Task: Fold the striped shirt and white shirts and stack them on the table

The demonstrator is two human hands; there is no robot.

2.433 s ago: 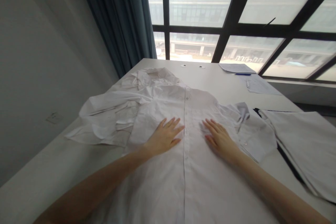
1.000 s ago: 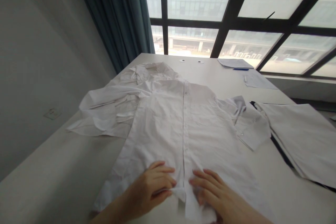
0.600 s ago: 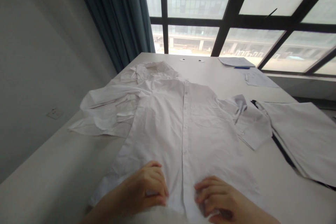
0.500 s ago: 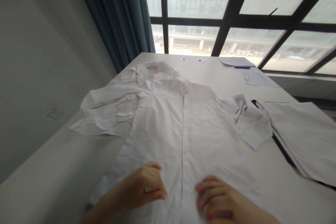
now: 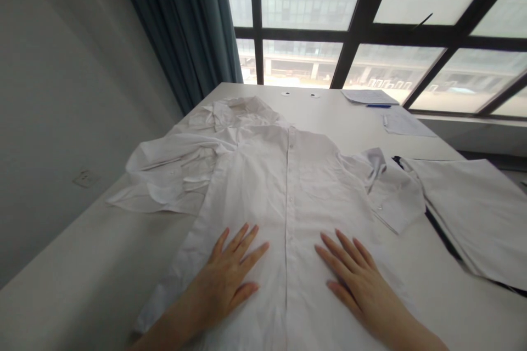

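Both hands had moved up from the hem since the earlier frame, and the curled fingers had been opened. The left hand (image 5: 224,285) and right hand (image 5: 354,279) were laid flat, fingers spread apart and clamped on nothing, on the white button-front shirt (image 5: 313,197), one to each side of the placket (image 5: 286,214). The front panels were thus pressed against the white table (image 5: 102,247). The shirt lay face up, with a crumpled sleeve (image 5: 173,170) bunched at left.
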